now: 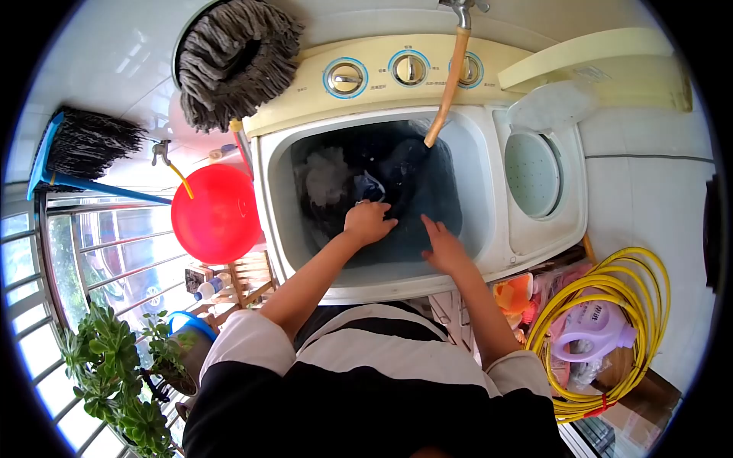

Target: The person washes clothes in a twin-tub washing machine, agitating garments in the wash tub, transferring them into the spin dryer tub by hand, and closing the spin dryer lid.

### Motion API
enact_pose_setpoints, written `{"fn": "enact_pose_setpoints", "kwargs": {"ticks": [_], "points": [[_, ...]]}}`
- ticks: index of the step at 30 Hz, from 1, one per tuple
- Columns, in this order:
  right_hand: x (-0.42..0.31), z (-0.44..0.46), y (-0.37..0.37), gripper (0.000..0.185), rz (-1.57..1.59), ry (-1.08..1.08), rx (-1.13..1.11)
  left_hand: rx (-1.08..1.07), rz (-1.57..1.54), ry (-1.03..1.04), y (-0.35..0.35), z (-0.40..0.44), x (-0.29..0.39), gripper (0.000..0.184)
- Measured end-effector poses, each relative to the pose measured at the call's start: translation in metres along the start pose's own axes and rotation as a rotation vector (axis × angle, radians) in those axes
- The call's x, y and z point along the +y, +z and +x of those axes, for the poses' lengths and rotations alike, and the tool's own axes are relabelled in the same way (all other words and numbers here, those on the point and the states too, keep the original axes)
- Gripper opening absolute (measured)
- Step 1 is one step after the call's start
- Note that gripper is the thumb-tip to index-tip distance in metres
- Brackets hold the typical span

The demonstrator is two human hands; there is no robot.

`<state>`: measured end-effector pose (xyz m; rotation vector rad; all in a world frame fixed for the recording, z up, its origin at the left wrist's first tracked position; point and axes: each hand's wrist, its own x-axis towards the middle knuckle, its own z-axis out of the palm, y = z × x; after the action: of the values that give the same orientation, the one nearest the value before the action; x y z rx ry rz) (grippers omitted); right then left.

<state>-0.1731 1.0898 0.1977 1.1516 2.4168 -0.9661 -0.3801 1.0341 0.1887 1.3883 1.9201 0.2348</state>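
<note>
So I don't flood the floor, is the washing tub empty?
No, it holds water: dark clothes sit in it, and the pale inner wall of the washing tub shows above the surface.

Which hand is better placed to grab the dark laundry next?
Probably the left hand: it is close to the dark laundry, while the right hand is over a stretch of plain water.

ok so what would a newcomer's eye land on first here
Probably the bright red basin left of the washing machine, and the coiled yellow hose at lower right. In the middle, the left hand and right hand are over the open tub with dark laundry. A shaggy grey mop head hangs upper left.
</note>
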Motion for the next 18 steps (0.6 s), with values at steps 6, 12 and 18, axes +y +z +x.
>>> {"fn": "enact_pose_setpoints", "kwargs": {"ticks": [6,12,18], "points": [[-0.027,0.04,0.003,0.083,-0.073,-0.252,0.437,0.192,-0.2,0.093,-0.053,-0.071,0.035,0.026],[-0.026,0.046,-0.011,0.03,0.589,-0.376,0.244,0.356,-0.417,0.369,-0.091,-0.1,0.066,0.025],[-0.048,-0.026,-0.052,0.029,0.743,-0.246,0.179,0.332,-0.495,0.508,-0.122,-0.09,0.07,0.019]]}}
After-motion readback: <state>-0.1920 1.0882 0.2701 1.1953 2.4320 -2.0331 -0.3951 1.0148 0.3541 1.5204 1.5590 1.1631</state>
